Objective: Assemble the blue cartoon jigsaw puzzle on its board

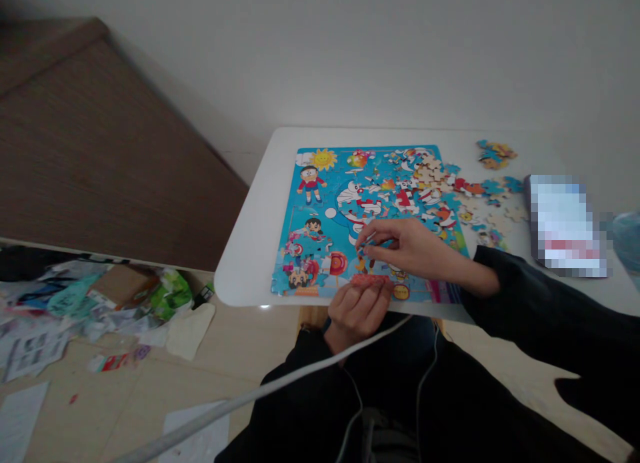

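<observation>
A blue cartoon jigsaw puzzle (325,206), partly put together, lies on the white table. Over its lower middle, my right hand (407,246) pinches a small puzzle piece (367,239) seen nearly edge-on between thumb and fingertips. My left hand (361,309) rests at the puzzle's near edge, its fingers curled on a reddish-orange, crinkled-looking thing (371,281) whose kind I cannot make out. Loose pieces (429,173) are scattered over the puzzle's right side, some with their bare backs up.
More loose pieces (495,154) lie right of the puzzle on the table (255,216). A phone (567,226) with a blurred screen is at the right. A white cable (300,373) crosses in front of me. Bags and papers (125,296) litter the floor beside a brown cabinet (100,149).
</observation>
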